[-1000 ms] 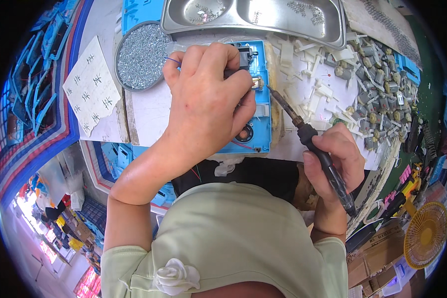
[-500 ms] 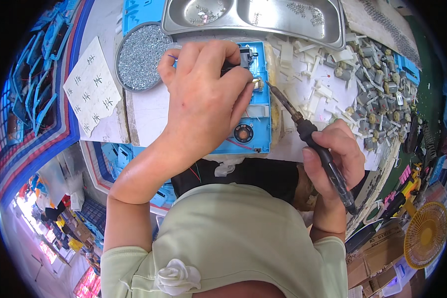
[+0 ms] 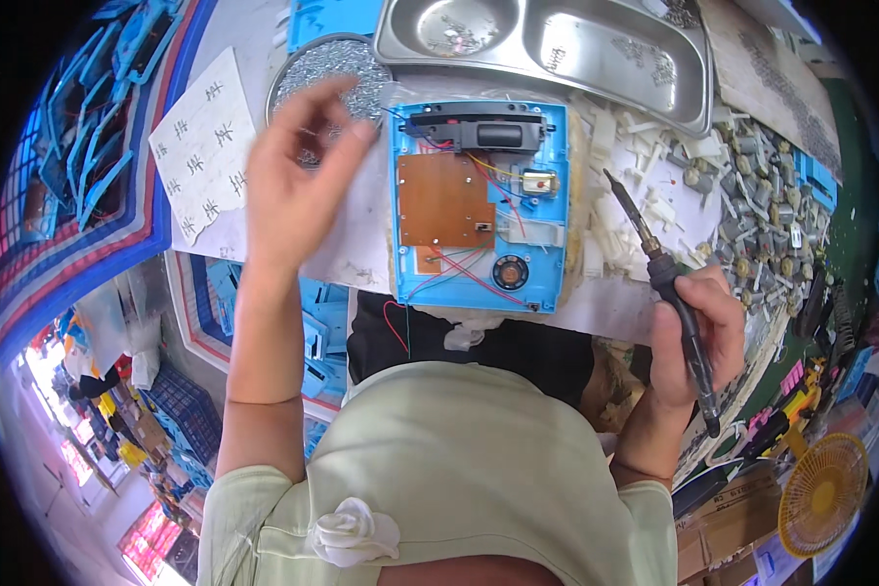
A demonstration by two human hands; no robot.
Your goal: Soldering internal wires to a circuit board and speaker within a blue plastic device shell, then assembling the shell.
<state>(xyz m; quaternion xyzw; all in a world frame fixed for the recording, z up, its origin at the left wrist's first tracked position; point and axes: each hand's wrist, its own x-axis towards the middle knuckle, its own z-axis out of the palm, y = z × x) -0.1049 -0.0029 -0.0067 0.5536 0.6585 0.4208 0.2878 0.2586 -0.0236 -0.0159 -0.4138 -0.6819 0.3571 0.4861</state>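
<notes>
My right hand [image 3: 698, 327] grips a soldering iron [image 3: 689, 332] by its dark handle, its metal tip pointing up and left beside the blue casing. My left hand [image 3: 298, 186], slightly blurred, is raised at the near edge of a round bowl of small silver screws [image 3: 347, 63], thumb and fingers apart, with nothing visible in it. Between my hands lies the open blue plastic casing [image 3: 557, 230]. Inside it are a brown circuit board [image 3: 444, 200], a black module [image 3: 503, 135] along the far side, a small motor [image 3: 539, 183], a round speaker [image 3: 510, 272] and thin coloured wires.
A metal tray [image 3: 596, 20] with small parts stands at the far side. White plastic pieces [image 3: 635, 186] and several small motors [image 3: 752, 186] are heaped on the right. A marked paper sheet [image 3: 200, 146] lies on the left, near a bin of blue casings [image 3: 93, 107].
My left hand has withdrawn from over the casing to the left, toward the screw bowl, uncovering the board and wires. The soldering iron stays in my right hand. The whole view has shifted slightly.
</notes>
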